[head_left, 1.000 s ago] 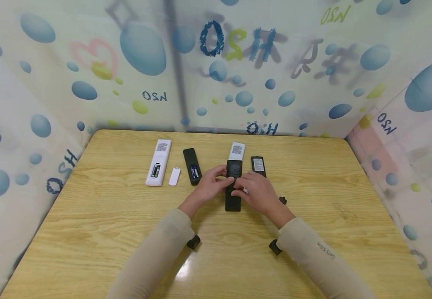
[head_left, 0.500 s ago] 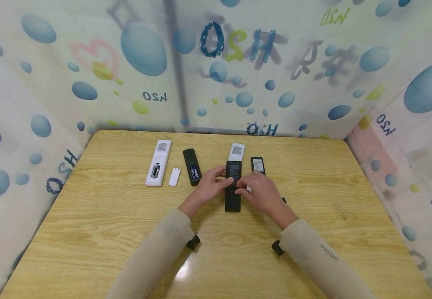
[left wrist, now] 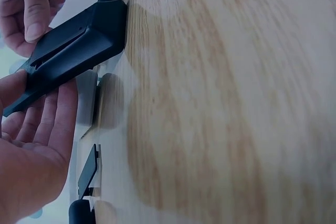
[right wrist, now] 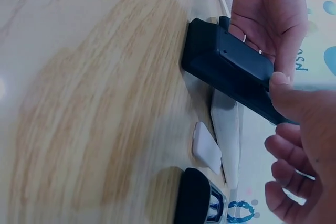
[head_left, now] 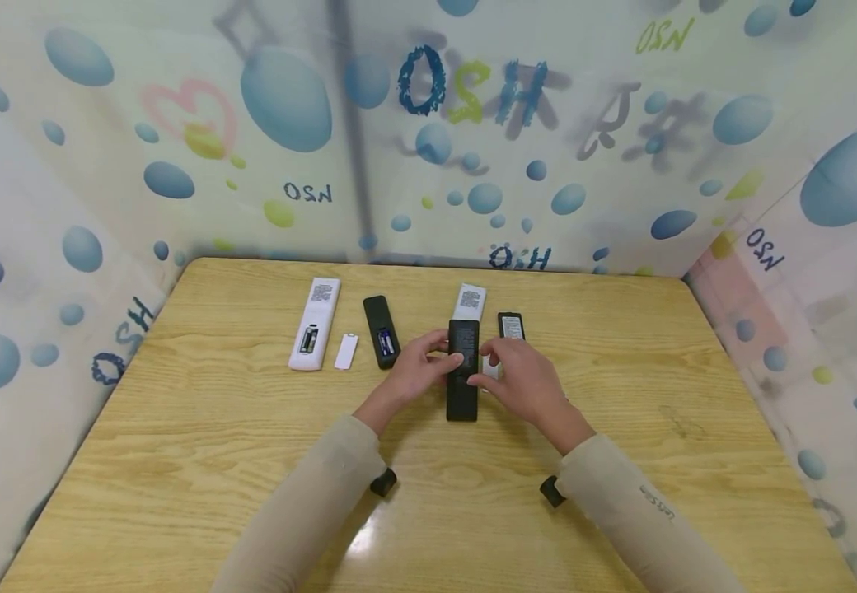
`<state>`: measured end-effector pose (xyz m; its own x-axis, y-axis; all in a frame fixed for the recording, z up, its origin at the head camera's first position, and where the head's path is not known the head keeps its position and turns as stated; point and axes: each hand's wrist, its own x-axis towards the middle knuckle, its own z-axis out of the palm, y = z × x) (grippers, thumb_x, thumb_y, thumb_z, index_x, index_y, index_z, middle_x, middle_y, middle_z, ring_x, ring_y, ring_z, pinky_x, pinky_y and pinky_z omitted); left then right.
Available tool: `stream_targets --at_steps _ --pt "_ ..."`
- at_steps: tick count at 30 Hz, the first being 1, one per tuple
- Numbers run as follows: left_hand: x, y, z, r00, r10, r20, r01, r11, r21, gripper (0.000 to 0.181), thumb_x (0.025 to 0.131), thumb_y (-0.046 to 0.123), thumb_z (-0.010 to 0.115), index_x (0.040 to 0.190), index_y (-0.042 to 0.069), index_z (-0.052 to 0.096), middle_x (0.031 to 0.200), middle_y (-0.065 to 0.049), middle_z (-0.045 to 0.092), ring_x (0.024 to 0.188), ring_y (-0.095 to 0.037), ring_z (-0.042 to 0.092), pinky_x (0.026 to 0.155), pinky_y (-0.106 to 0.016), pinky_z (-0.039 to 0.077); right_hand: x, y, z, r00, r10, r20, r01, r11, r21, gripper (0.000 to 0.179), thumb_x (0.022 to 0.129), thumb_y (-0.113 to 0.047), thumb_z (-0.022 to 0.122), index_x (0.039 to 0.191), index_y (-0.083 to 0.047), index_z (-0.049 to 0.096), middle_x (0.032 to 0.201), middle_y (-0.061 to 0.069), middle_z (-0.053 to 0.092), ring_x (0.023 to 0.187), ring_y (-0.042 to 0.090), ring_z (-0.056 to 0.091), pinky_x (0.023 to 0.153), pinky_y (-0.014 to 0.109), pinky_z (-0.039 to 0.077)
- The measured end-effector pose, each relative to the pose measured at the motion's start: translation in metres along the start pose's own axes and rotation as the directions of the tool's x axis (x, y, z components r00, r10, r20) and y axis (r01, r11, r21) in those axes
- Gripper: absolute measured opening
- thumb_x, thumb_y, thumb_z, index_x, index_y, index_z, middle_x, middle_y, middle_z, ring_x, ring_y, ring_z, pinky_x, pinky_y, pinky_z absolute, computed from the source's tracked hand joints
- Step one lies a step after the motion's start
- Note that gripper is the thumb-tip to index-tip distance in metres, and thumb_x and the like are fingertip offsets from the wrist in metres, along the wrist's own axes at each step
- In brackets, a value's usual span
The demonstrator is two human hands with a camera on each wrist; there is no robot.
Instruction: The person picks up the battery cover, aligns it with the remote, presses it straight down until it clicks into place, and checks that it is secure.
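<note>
My left hand [head_left: 419, 366] grips a long black remote control [head_left: 462, 399], thumb on top and fingers underneath. Tilted over the table, the remote has its back facing up. A dark slit shows along its raised back panel [left wrist: 58, 40] in the left wrist view. My right hand [head_left: 521, 379] is at the remote's right side. Its thumb tip reaches the panel's edge, while the other fingers [right wrist: 294, 174] are loosely bent and apart from the remote in the right wrist view. Just beyond lies a white remote [head_left: 470, 301], partly hidden by the black one.
Left on the wooden table [head_left: 199, 428] are a white remote [head_left: 316, 321] with an uncovered battery bay, a small white cover [head_left: 346, 351] and a black remote [head_left: 380, 325] with batteries showing. Another white cover [head_left: 491, 372] and a labelled black remote [head_left: 512, 324] lie by the right hand.
My right hand has shifted slightly right, its fingers coming off the black remote's back and spreading from the thumb. My left hand and the remote stay nearly still.
</note>
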<state>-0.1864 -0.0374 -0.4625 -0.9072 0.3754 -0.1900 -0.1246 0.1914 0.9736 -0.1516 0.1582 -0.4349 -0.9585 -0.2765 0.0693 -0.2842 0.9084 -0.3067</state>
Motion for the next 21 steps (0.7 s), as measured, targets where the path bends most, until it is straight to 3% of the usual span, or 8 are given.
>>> stream_targets --at_steps 10,21 --pt "-0.0020 -0.0028 0.0037 0.999 0.028 -0.039 -0.028 1.000 -0.002 0.045 0.096 0.021 0.062 0.140 0.017 0.052 0.124 -0.015 0.060 0.095 -0.024 0.067 0.078 -0.036 0.060 -0.0012 0.0003 0.0037 1.000 0.011 0.027 -0.010 0.999 -0.039 0.048 0.085 -0.056 0.067 0.112 -0.016 0.069 0.090 -0.003 0.063 0.082 0.015 0.053 0.066 0.031 0.049" --pt "-0.0036 -0.0020 0.0046 0.998 0.014 -0.060 -0.014 1.000 0.001 0.048 0.096 0.024 0.064 0.141 0.016 0.051 0.125 -0.016 0.060 0.093 -0.022 0.066 0.082 -0.044 0.059 -0.0005 -0.0010 0.0050 1.000 0.001 0.018 0.000 0.999 -0.041 0.045 0.086 -0.054 0.067 0.108 -0.015 0.070 0.085 -0.004 0.062 0.080 0.015 0.052 0.065 0.030 0.047"
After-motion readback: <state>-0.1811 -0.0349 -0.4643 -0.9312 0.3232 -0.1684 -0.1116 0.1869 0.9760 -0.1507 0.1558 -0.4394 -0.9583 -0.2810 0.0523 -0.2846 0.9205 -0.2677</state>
